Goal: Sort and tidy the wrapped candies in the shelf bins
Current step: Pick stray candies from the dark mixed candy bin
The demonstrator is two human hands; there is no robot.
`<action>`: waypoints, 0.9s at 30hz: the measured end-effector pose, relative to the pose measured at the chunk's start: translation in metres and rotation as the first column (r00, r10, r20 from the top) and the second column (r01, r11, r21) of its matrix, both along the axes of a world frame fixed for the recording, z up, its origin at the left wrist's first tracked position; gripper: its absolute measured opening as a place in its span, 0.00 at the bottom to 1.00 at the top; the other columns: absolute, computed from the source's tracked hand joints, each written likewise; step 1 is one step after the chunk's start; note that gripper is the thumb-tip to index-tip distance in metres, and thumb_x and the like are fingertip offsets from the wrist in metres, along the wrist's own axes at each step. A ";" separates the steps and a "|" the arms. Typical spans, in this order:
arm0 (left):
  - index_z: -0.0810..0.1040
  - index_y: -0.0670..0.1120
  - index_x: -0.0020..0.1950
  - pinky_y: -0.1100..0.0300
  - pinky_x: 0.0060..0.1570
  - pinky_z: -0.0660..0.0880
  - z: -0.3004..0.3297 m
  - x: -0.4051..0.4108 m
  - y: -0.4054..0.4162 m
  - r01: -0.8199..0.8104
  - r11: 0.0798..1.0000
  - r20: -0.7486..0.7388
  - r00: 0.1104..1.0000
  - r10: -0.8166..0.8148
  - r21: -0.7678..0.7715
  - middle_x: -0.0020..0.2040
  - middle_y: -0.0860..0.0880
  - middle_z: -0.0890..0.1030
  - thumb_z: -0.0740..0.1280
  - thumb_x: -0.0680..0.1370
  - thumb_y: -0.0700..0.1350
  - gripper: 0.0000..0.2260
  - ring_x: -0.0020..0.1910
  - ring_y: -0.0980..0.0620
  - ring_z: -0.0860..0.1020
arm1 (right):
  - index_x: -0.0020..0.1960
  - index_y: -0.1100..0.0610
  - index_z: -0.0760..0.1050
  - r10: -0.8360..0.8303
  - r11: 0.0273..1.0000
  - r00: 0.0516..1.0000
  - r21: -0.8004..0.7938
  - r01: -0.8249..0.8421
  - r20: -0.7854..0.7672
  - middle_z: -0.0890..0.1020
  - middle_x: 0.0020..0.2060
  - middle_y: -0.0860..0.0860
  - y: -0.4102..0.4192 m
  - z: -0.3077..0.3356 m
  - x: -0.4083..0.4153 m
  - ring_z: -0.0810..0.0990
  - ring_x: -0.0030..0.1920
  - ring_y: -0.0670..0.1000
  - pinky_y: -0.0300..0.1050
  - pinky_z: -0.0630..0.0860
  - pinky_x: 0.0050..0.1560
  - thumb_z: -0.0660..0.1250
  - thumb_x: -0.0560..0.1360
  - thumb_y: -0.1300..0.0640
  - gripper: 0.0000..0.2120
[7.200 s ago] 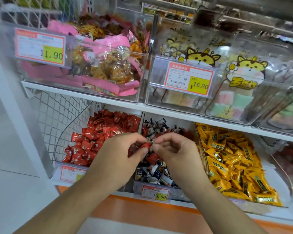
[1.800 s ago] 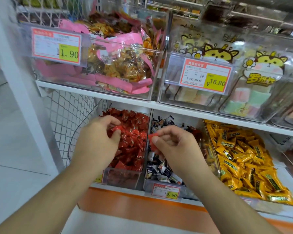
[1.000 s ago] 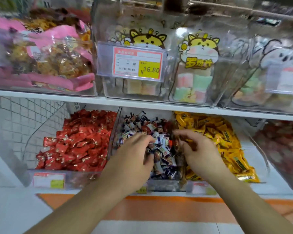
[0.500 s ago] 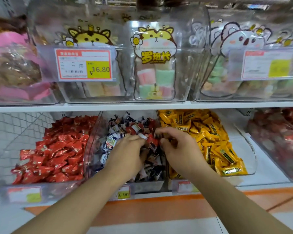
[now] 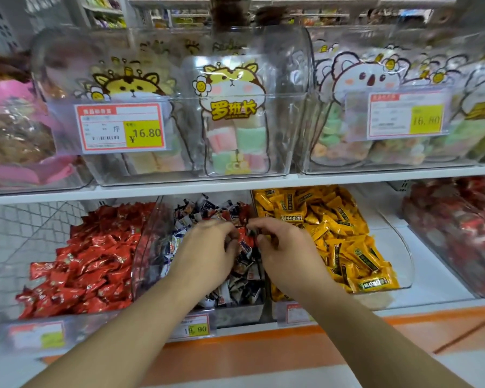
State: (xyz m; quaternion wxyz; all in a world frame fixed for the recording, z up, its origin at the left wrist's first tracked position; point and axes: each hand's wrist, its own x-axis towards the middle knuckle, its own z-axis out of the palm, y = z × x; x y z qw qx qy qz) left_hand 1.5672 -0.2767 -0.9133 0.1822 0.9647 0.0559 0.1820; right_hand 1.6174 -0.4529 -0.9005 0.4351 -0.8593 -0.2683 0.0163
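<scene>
On the lower shelf, the middle clear bin (image 5: 237,315) holds dark blue, white and red wrapped candies (image 5: 207,212). Both of my hands are down in this pile. My left hand (image 5: 207,249) has its fingers curled onto the candies, beside a red candy (image 5: 245,239) that lies between the two hands. What the curled fingers hold is hidden. My right hand (image 5: 287,247) pinches thumb and forefinger on a small wrapped candy at the pile's right side. Red candies (image 5: 95,261) fill the left bin and yellow candies (image 5: 342,239) the right one.
The upper shelf (image 5: 235,184) overhangs the bins and carries clear boxes of marshmallow packs (image 5: 235,135) with price tags (image 5: 121,127). A further bin of red packets (image 5: 459,233) stands at the far right. A price tag (image 5: 193,327) hangs on the middle bin's front.
My left hand has come from the red-candy bin into the middle bin beside my right hand. Both hands keep working in the mixed pile, and my view has swung to the right.
</scene>
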 end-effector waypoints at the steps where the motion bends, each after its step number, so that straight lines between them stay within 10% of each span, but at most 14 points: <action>1: 0.82 0.51 0.57 0.53 0.52 0.76 0.000 0.007 -0.002 0.017 1.000 -0.004 1.000 -0.018 -0.019 0.51 0.53 0.80 0.69 0.80 0.47 0.07 0.51 0.50 0.77 | 0.65 0.46 0.80 0.000 1.000 1.000 0.001 0.000 0.006 0.84 0.54 0.44 0.001 0.000 0.001 0.67 0.31 0.34 0.27 0.65 0.29 0.63 0.83 0.61 0.16; 6: 0.83 0.55 0.62 0.50 0.58 0.78 -0.009 0.034 -0.007 0.009 1.000 -0.185 0.983 -0.012 -0.017 0.59 0.50 0.80 0.72 0.78 0.50 0.13 0.58 0.46 0.79 | 0.62 0.47 0.82 0.022 1.000 1.000 0.021 -0.023 0.014 0.84 0.48 0.43 0.001 0.002 0.003 0.68 0.32 0.34 0.27 0.67 0.29 0.62 0.82 0.64 0.17; 12: 0.79 0.55 0.45 0.55 0.50 0.76 -0.012 0.027 -0.008 -0.054 0.997 -0.152 0.987 0.046 -0.046 0.50 0.53 0.80 0.72 0.76 0.46 0.05 0.51 0.50 0.77 | 0.59 0.48 0.82 0.017 1.000 0.999 -0.004 -0.017 0.029 0.79 0.41 0.39 0.002 0.003 0.005 0.69 0.30 0.36 0.28 0.65 0.29 0.63 0.82 0.64 0.16; 20: 0.79 0.54 0.46 0.71 0.36 0.70 0.000 0.016 -0.009 -0.105 0.912 -0.119 0.991 0.063 -0.396 0.40 0.55 0.80 0.66 0.75 0.32 0.15 0.39 0.58 0.77 | 0.63 0.48 0.81 0.011 1.000 0.998 -0.017 -0.010 0.065 0.82 0.51 0.42 0.002 0.005 -0.002 0.69 0.36 0.40 0.32 0.67 0.41 0.63 0.81 0.63 0.17; 27: 0.82 0.45 0.51 0.60 0.35 0.76 0.017 -0.005 -0.012 -0.104 0.784 -0.013 0.992 0.122 -0.612 0.45 0.49 0.79 0.63 0.77 0.27 0.15 0.38 0.62 0.74 | 0.67 0.47 0.79 -0.011 0.995 0.994 -0.097 0.021 0.104 0.81 0.61 0.47 0.006 0.004 -0.004 0.75 0.47 0.49 0.40 0.74 0.48 0.64 0.80 0.61 0.18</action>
